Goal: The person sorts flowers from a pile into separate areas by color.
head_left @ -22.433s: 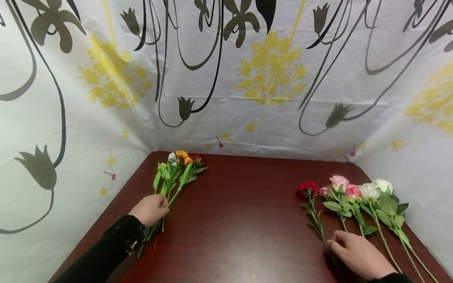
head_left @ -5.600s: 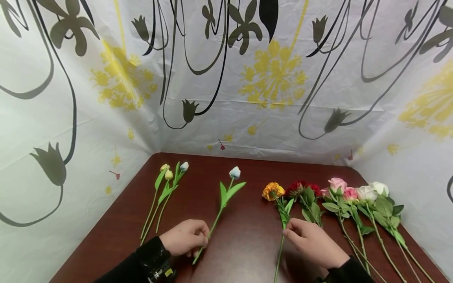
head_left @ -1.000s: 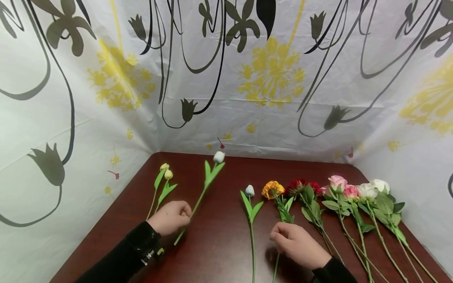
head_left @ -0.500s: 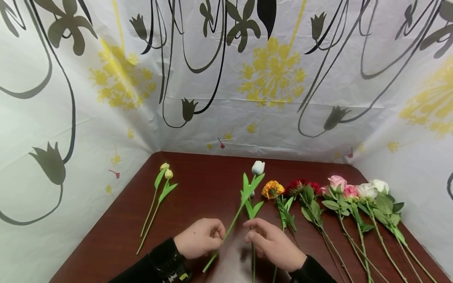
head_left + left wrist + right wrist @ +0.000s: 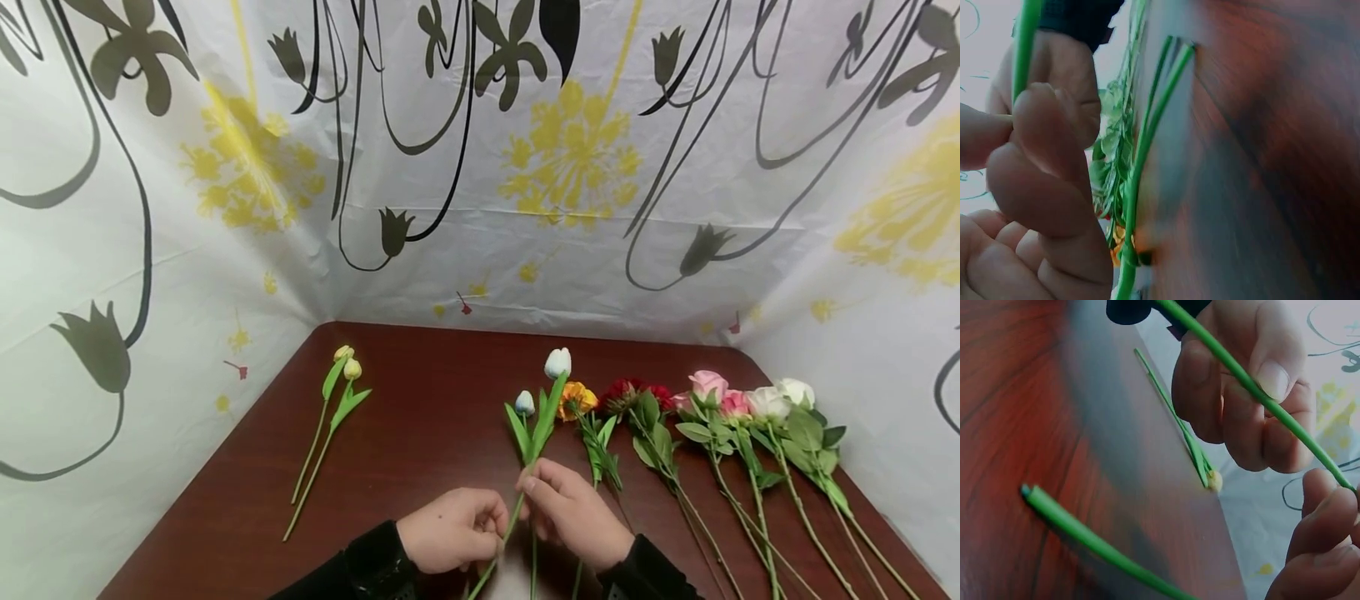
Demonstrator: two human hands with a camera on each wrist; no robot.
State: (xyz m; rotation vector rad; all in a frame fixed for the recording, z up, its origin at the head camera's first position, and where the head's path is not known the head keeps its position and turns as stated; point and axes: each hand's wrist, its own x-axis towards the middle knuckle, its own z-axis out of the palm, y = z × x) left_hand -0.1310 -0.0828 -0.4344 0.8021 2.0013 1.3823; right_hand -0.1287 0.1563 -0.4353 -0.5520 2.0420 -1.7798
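Both hands are on one pale blue-white tulip [image 5: 557, 363], tilted with its bloom away from me. My left hand [image 5: 453, 529] pinches its green stem low down, thumb against the fingers. Higher up, the fingertips of my right hand [image 5: 573, 512] pinch the same stem, just below the leaves. The right wrist view shows the stem [image 5: 1229, 362] running between the two hands, above the tabletop. Behind it a second blue-white tulip [image 5: 524, 404] lies on the table, partly covered by the held one and the right hand.
Two yellow tulips [image 5: 352, 368] lie at the left of the dark red-brown table [image 5: 435, 400]. To the right, in a row, are an orange flower [image 5: 576, 400], red flowers [image 5: 622, 396], pink roses [image 5: 708, 385] and white roses [image 5: 770, 404]. A patterned white sheet [image 5: 450, 283] surrounds the table.
Over the last second the left hand has carried the tulip from the left to the middle. The right hand has left the orange flower's stem and now pinches the tulip's stem.
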